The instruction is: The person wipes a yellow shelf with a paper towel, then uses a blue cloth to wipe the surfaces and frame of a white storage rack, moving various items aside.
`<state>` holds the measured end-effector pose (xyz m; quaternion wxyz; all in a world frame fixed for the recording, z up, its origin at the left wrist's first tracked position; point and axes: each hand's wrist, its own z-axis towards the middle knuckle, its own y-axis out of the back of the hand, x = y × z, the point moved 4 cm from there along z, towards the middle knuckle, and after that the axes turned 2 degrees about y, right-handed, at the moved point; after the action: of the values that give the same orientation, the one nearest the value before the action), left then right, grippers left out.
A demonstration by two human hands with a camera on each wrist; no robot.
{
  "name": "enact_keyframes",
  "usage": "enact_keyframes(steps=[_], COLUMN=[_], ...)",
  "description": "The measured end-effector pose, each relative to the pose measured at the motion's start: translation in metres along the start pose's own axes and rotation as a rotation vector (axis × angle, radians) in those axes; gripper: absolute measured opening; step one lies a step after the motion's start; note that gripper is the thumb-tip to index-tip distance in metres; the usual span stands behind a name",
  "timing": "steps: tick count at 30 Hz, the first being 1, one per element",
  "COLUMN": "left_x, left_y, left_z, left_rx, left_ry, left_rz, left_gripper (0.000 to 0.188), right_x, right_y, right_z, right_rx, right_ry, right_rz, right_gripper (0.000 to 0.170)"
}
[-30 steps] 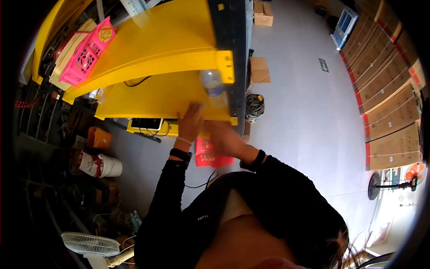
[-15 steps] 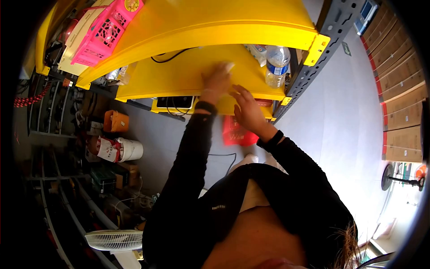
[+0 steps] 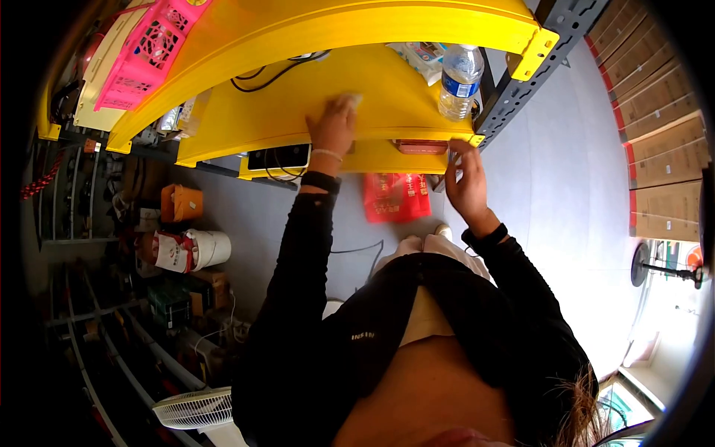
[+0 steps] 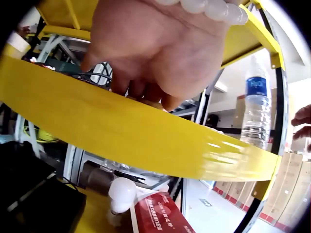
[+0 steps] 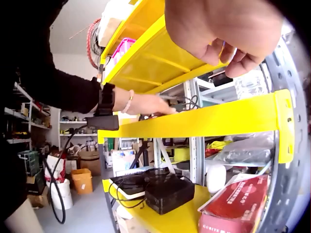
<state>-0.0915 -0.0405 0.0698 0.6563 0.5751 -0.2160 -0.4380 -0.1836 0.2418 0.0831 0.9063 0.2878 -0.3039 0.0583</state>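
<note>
My head view shows a pale wad (image 3: 356,98) under the left hand (image 3: 333,131) midway along the yellow shelf (image 3: 272,104), pinched or merely pressed I cannot tell, its fingertips hidden behind the front edge (image 4: 121,131) in the left wrist view, while the right hand (image 3: 468,182), loosely curved, hangs by the front right corner (image 3: 477,139).

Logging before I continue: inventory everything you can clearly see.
Flat metal shelves: at least three, yellow, centre
Ribbed plastic bottle: one, clear, middle shelf, right
Perforated plastic basket: one, pink, upper shelf
Rectangular printed box: one, red, lower shelf
Printed bag: one, red, below shelves
Squarish bucket: one, orange, left
Round bucket: one, white, beside orange one
Tall cardboard cartons: several, brown, right
Small blurred item: one, whitish, identity unclear, middle shelf
Remaining clutter: uncounted, mixed, around shelves
Left hand: one, black-sleeved, at whitish item
Right hand: one, black-sleeved, near shelves' right end
</note>
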Motion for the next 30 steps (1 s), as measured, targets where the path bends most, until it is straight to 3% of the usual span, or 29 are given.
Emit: enact_keyframes(steps=[2,5,7,9,13,15,18,20,23,26,27,30], left_x=[0.008,-0.004,-0.019,-0.038,-0.098,-0.117,-0.12,-0.114,-0.088,-0.079,-0.084,-0.117], left_y=[-0.014,-0.018,-0.009,-0.01,-0.009,-0.022,-0.028,-0.018,-0.021,-0.018,-0.013,0.008], left_z=[0.007,0.007,0.003,-0.002,-0.02,-0.032,-0.044,-0.048,-0.039,0.0,0.019,0.064], left_rx=[-0.044,-0.09,-0.076,0.011,-0.001,-0.136,-0.215,-0.237,-0.328,-0.277,-0.34,-0.199], left_ry=[0.043,0.088,0.132,0.076,-0.152,-0.222,-0.284,-0.303,-0.269,-0.048,-0.076,-0.027], left_rz=[0.046,0.033,-0.022,-0.071,-0.204,-0.234,-0.326,-0.4,-0.431,-0.454,-0.422,-0.273], left_gripper=[0.038,0.037,0.037,0.041,0.035,0.028,0.023,0.021,0.017,0.013,0.011,0.025], right_x=[0.0,-0.009,-0.016,-0.02,-0.007,0.0,0.009,0.004,-0.006,-0.011,-0.01,-0.012], right_y=[0.003,-0.006,-0.013,-0.021,-0.029,-0.029,-0.016,-0.014,-0.009,-0.003,0.0,0.009], right_z=[0.015,0.024,0.019,0.008,-0.016,-0.02,-0.014,-0.015,-0.012,-0.022,-0.025,-0.031], right_rx=[-0.109,-0.118,0.016,0.109,0.185,0.198,0.218,0.259,0.261,0.23,0.226,0.243], right_ry=[-0.156,-0.339,-0.481,-0.494,-0.364,-0.291,-0.001,-0.027,-0.007,-0.048,-0.05,-0.046], right_rz=[0.015,0.031,0.072,0.087,0.205,0.271,0.009,0.065,0.065,0.099,0.093,0.069], right_gripper=[0.048,0.057,0.061,0.063,0.06,0.055,0.055,0.055,0.053,0.053,0.052,0.049])
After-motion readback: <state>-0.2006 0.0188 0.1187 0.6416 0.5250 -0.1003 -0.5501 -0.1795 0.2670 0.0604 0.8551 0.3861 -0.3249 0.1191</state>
